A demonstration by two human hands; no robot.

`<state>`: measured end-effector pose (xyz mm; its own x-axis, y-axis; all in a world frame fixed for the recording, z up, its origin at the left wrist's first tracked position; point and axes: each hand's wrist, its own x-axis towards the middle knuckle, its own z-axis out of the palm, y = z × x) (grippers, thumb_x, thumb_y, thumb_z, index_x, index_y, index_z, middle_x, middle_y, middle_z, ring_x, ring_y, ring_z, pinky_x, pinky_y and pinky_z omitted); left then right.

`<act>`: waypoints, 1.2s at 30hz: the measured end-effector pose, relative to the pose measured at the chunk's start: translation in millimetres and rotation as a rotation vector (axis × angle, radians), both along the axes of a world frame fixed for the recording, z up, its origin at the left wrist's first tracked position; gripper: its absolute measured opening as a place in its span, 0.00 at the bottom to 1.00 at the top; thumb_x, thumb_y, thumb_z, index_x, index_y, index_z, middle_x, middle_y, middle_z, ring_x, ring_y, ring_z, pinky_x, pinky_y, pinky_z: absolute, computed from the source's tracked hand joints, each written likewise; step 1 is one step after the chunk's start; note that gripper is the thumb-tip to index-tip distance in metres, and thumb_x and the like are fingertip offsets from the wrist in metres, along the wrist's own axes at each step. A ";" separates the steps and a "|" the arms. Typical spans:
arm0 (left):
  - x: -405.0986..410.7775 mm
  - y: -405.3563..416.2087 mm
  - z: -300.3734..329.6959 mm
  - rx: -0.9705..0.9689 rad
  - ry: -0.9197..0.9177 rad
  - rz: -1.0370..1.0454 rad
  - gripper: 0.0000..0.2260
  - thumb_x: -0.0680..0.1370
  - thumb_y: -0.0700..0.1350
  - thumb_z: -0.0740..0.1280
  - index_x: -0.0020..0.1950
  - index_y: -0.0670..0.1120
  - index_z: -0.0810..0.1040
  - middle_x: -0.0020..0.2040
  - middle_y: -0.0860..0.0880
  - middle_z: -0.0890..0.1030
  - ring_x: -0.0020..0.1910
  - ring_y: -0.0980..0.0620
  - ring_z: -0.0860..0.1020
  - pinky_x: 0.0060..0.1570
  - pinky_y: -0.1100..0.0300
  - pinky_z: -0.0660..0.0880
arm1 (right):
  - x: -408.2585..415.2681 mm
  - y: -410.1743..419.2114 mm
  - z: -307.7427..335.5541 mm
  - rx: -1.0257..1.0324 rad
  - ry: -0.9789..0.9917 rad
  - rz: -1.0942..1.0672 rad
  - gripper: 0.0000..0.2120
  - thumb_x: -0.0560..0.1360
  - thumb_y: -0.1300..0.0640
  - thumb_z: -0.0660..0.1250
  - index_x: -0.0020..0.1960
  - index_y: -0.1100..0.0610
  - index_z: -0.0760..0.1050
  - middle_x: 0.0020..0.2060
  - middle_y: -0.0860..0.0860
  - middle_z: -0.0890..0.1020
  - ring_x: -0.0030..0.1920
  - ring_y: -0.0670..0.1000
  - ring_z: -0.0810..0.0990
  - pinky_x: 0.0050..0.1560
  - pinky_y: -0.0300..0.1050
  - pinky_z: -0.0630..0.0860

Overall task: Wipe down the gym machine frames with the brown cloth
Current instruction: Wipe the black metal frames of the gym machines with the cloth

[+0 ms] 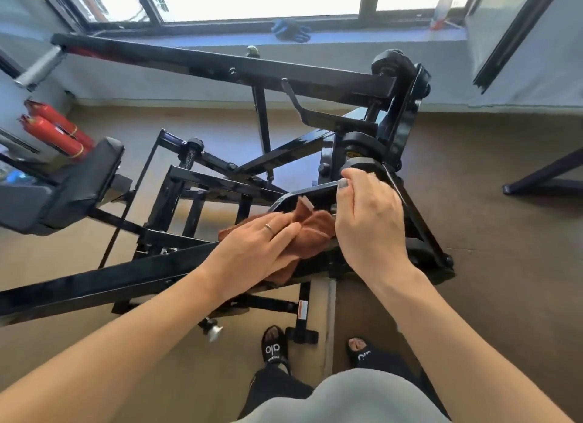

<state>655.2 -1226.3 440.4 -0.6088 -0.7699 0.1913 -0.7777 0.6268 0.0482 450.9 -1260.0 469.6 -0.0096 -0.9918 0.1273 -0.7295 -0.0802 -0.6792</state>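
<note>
Nearest, two feet in black slippers below both forearms. Up from those, left hand with flat, straight fingers pressing the brown cloth down onto the black beam; not clenched, nothing curled round the cloth. Cloth bunched directly under and just ahead of the left fingertips, spilling toward the right hand and touching it at the wrist side. Beam's long axis running from far left, rising toward the right hand and under it; so probably a slide of the left hand back leftward along that axis for the unwiped length. Left hand plainly the nearer one to the cloth and on top of it.

Right hand just to the right of the cloth, fingers curled over a curved black bar; seemingly grasping it to steady the machine, though the underside of the grip hidden. Beyond the right hand, the pivot post and a long upper arm stretching away leftward.

Left of the left hand and farther off, a black padded seat; past it, red cylinders against the wall. Farthest, beyond both hands, a window sill with blue gloves and a plastic bottle.

Count: one cloth, two hands, one machine in reach, a second frame's foot at far right, two red cylinders, one bottle, one bundle of gloves.
</note>
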 end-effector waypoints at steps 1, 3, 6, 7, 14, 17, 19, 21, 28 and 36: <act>10.1 0.3 0.0 0.027 0.047 -0.018 0.19 0.79 0.54 0.63 0.65 0.44 0.76 0.61 0.44 0.82 0.55 0.43 0.84 0.53 0.52 0.81 | 7.2 -0.9 -4.3 0.026 0.016 -0.013 0.26 0.82 0.43 0.46 0.69 0.53 0.73 0.63 0.51 0.80 0.65 0.54 0.76 0.74 0.59 0.66; 16.4 -7.2 0.9 0.082 0.215 0.042 0.18 0.82 0.57 0.59 0.63 0.45 0.74 0.56 0.46 0.83 0.49 0.47 0.85 0.47 0.57 0.83 | 16.6 -1.4 -17.1 0.072 0.151 -0.046 0.26 0.83 0.43 0.45 0.70 0.53 0.72 0.64 0.52 0.80 0.65 0.55 0.76 0.75 0.58 0.66; 1.6 -43.2 15.9 0.185 0.574 0.394 0.18 0.84 0.57 0.56 0.65 0.46 0.73 0.51 0.51 0.82 0.44 0.57 0.81 0.47 0.63 0.80 | 25.9 -1.4 -30.9 0.083 0.303 -0.111 0.25 0.85 0.45 0.44 0.70 0.53 0.72 0.64 0.52 0.80 0.66 0.56 0.76 0.77 0.57 0.63; -2.5 -58.6 17.9 0.275 0.676 0.489 0.17 0.84 0.56 0.56 0.66 0.47 0.72 0.50 0.53 0.80 0.44 0.59 0.79 0.48 0.63 0.79 | 27.5 -2.7 -32.6 0.079 0.296 -0.138 0.24 0.85 0.46 0.44 0.69 0.53 0.73 0.63 0.52 0.81 0.65 0.55 0.77 0.76 0.57 0.64; -27.2 -94.9 -14.7 0.463 0.111 0.278 0.21 0.83 0.59 0.60 0.73 0.52 0.63 0.63 0.46 0.77 0.58 0.46 0.78 0.54 0.50 0.76 | 36.8 -10.0 -44.8 0.002 0.409 -0.284 0.24 0.86 0.46 0.45 0.59 0.56 0.77 0.55 0.54 0.84 0.57 0.57 0.81 0.71 0.58 0.69; -25.2 -104.8 -18.1 0.504 0.121 0.264 0.21 0.82 0.58 0.63 0.71 0.53 0.63 0.63 0.47 0.78 0.55 0.46 0.80 0.54 0.49 0.79 | 36.9 -11.6 -46.6 -0.004 0.440 -0.291 0.23 0.86 0.47 0.46 0.58 0.55 0.78 0.54 0.54 0.84 0.56 0.57 0.80 0.70 0.58 0.69; -18.5 -102.4 -18.5 0.546 0.131 0.285 0.21 0.81 0.56 0.65 0.70 0.54 0.64 0.63 0.48 0.78 0.55 0.47 0.80 0.56 0.49 0.80 | 36.6 -12.3 -48.5 -0.017 0.452 -0.283 0.23 0.86 0.47 0.46 0.59 0.55 0.78 0.55 0.54 0.84 0.57 0.57 0.80 0.70 0.58 0.69; -9.1 -93.4 -18.0 0.625 0.167 0.377 0.21 0.81 0.54 0.67 0.71 0.54 0.64 0.63 0.49 0.79 0.54 0.48 0.80 0.57 0.50 0.80 | 35.4 -12.5 -49.8 -0.023 0.458 -0.265 0.23 0.85 0.47 0.46 0.60 0.54 0.78 0.56 0.53 0.84 0.58 0.57 0.80 0.70 0.58 0.68; -10.6 -90.8 -3.6 0.741 -0.085 0.536 0.26 0.81 0.53 0.66 0.74 0.48 0.60 0.65 0.46 0.77 0.57 0.45 0.80 0.55 0.53 0.80 | 35.7 -13.6 -49.8 -0.005 0.464 -0.234 0.27 0.84 0.46 0.43 0.58 0.53 0.79 0.54 0.52 0.85 0.57 0.56 0.81 0.71 0.57 0.65; -43.1 -124.0 -10.8 0.571 -0.012 0.159 0.18 0.82 0.50 0.66 0.67 0.48 0.63 0.52 0.49 0.77 0.43 0.50 0.75 0.41 0.60 0.73 | 37.8 -11.3 -52.3 -0.115 0.331 -0.278 0.20 0.84 0.48 0.48 0.56 0.55 0.76 0.50 0.52 0.83 0.53 0.56 0.80 0.67 0.58 0.70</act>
